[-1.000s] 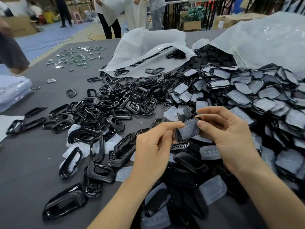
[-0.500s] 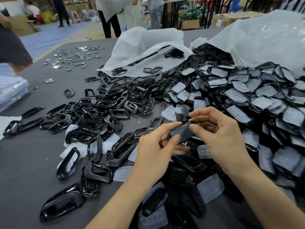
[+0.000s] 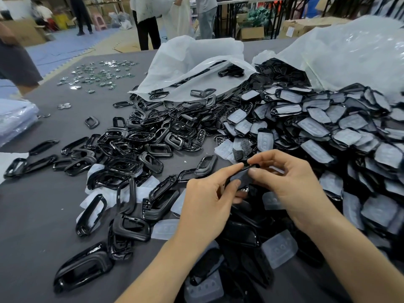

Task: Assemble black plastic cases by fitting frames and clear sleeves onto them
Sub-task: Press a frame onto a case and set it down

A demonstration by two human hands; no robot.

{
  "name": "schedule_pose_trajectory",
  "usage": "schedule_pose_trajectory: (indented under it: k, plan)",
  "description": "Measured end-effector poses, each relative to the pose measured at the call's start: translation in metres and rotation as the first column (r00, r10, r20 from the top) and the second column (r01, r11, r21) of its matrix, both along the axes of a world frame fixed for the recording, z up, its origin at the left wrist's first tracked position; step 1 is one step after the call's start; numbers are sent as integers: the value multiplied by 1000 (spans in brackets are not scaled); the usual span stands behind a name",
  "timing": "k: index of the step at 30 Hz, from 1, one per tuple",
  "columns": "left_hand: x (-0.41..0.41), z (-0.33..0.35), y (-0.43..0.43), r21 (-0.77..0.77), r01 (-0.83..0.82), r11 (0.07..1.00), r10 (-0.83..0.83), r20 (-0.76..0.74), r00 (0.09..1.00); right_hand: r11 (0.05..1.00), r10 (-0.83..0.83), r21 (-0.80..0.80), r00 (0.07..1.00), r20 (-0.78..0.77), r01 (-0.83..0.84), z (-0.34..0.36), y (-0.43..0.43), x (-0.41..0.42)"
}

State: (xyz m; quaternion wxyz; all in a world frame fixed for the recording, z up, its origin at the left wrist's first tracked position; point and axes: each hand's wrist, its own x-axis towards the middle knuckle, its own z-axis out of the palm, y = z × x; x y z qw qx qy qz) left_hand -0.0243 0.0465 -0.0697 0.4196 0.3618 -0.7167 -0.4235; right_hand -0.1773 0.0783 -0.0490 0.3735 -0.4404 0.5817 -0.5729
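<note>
A small black plastic case [image 3: 243, 177] with a clear sleeve over it is held above the table between both hands. My left hand [image 3: 209, 204] pinches its left end between thumb and forefinger. My right hand [image 3: 290, 182] pinches its right end, fingers curled over the top edge. The case is tilted nearly edge-on, so most of its face is hidden. Glossy black frames [image 3: 122, 149] lie scattered to the left. Loose clear sleeves [image 3: 279, 248] lie among black parts below my hands.
A large heap of sleeved black cases [image 3: 328, 136] fills the right side, spilling from a white plastic bag [image 3: 349, 53]. A second white bag [image 3: 192, 68] lies behind the frames. Small shiny pieces [image 3: 98, 75] dot the far grey table [image 3: 32, 215]. People stand beyond the far edge.
The case has turned from face-up to nearly edge-on between my fingers. Both hands have stayed close together above the pile.
</note>
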Motion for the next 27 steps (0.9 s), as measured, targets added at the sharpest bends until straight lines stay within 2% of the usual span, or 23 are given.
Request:
schedule_pose_trajectory:
  k: [5, 8, 10, 20, 23, 27]
  plan:
    - [1, -1, -2, -9, 23, 1000, -23, -3, 1000, 999, 36, 36, 992, 119, -41, -3, -1, -1]
    - [3, -1, -4, -37, 23, 999, -22, 9, 1000, 997, 68, 20, 949, 307, -78, 0, -1, 0]
    - [3, 0, -4, -54, 31, 998, -31, 3, 1000, 996, 80, 7, 926, 368, -89, 2, -1, 1]
    - [3, 8, -1, -60, 35, 998, -35, 0, 999, 996, 84, -8, 910, 405, -88, 5, 1, 1]
    - [1, 9, 1, 46, 58, 997, -55, -65, 996, 997, 64, 9, 916, 396, -74, 4, -1, 0]
    - [-2, 12, 4, 314, 162, 936, -87, -239, 967, 997, 64, 22, 904, 422, -80, 5, -1, -1]
